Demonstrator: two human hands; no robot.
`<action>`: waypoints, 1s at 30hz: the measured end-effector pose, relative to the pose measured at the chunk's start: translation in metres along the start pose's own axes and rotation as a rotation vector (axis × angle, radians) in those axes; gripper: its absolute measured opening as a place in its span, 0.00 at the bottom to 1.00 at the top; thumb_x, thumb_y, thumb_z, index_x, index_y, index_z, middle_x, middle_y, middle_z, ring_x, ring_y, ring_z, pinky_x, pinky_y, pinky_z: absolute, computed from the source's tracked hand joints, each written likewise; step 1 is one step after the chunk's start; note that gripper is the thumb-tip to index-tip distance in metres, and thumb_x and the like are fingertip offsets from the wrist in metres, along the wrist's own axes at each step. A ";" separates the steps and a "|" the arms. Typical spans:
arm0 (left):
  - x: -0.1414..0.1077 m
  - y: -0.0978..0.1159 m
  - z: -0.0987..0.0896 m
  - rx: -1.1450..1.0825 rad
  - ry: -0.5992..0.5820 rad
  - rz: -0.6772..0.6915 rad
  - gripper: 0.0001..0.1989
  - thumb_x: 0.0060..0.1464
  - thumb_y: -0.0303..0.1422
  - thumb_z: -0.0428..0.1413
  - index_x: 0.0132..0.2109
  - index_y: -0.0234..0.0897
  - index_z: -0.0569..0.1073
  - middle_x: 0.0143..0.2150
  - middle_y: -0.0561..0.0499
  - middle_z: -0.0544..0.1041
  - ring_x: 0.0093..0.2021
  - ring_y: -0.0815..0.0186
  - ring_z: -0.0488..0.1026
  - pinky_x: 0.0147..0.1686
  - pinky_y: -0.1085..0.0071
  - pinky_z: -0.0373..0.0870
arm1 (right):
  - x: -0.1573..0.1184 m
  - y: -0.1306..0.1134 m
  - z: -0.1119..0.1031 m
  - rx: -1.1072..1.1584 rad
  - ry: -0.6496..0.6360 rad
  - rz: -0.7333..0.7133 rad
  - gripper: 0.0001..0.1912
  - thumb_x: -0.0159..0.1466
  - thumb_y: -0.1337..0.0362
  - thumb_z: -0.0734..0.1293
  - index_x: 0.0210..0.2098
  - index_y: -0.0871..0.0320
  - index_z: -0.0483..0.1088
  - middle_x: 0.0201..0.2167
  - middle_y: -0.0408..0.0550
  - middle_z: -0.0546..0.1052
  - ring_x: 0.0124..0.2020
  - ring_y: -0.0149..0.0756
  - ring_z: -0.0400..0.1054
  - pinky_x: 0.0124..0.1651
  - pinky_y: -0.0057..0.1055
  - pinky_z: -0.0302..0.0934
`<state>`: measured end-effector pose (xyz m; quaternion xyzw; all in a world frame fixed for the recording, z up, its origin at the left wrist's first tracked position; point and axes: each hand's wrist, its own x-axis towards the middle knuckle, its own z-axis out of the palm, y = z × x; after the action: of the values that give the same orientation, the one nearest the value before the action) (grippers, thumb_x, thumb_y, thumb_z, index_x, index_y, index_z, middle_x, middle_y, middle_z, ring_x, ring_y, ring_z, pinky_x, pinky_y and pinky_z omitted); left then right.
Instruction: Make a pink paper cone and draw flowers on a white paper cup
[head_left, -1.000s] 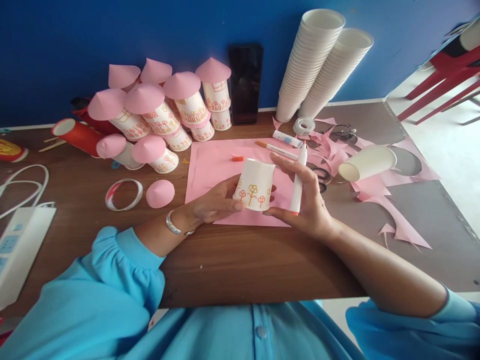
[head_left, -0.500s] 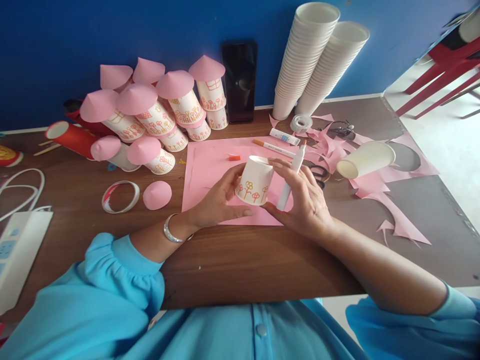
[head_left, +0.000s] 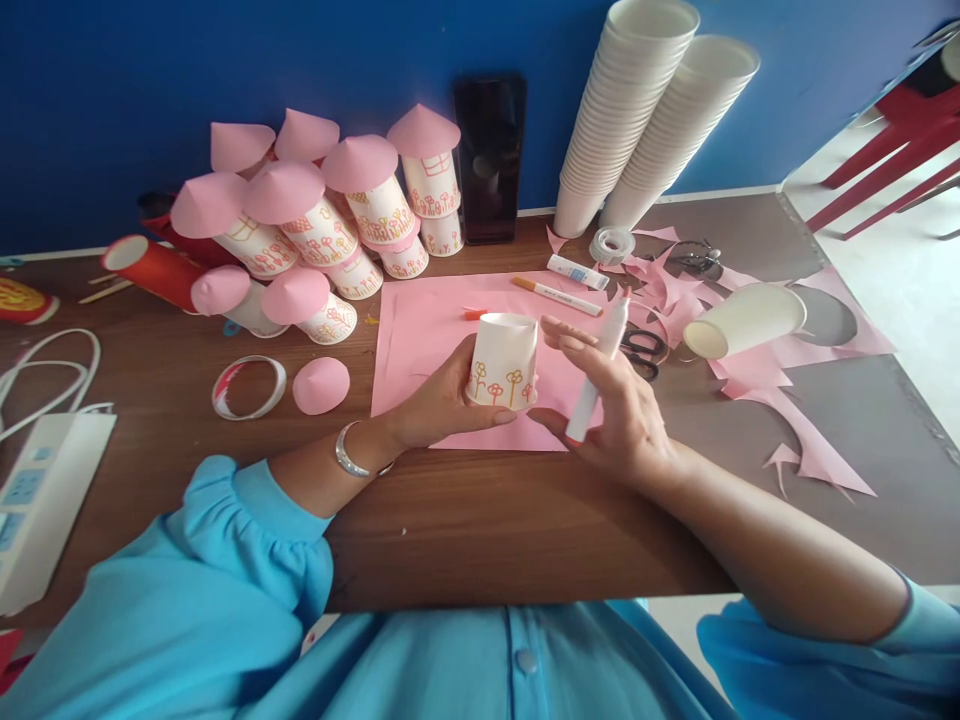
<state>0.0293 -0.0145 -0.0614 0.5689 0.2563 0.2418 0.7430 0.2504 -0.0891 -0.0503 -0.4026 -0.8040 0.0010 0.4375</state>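
My left hand [head_left: 442,400] grips a white paper cup [head_left: 501,350] from its left side, thumb along the lower edge. The cup's narrower end points up, and red and yellow flowers are drawn round its lower part. A white marker [head_left: 600,370] with an orange tip is held in my right hand [head_left: 622,415], tip pointing up and away. The fingers of that hand are spread just right of the cup and look apart from it. Under both hands lies a pink paper sheet [head_left: 420,310], with an orange cap [head_left: 474,314] on it behind the cup.
Cup towers with pink cone roofs [head_left: 360,163] stand at the back left, beside a dark phone [head_left: 491,160]. Tall cup stacks [head_left: 630,100] lean on the blue wall. Scissors [head_left: 641,350], pink scraps [head_left: 825,450] and a lying cup [head_left: 746,320] are at right; a tape roll [head_left: 249,388] at left.
My right hand has drawn back slightly to the right, off the cup, with the marker still in it. The cup has turned a little in my left hand. The view has shifted slightly.
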 end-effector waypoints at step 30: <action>0.005 0.006 0.002 -0.108 -0.038 0.079 0.26 0.50 0.34 0.70 0.54 0.39 0.70 0.49 0.44 0.78 0.49 0.57 0.77 0.47 0.62 0.72 | 0.008 -0.027 -0.012 0.057 0.018 -0.083 0.13 0.65 0.74 0.69 0.50 0.61 0.71 0.34 0.50 0.81 0.34 0.37 0.80 0.35 0.32 0.77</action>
<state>0.0337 -0.0113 -0.0557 0.5420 0.2061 0.2737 0.7673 0.2396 -0.1064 -0.0278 -0.3563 -0.8156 0.0023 0.4559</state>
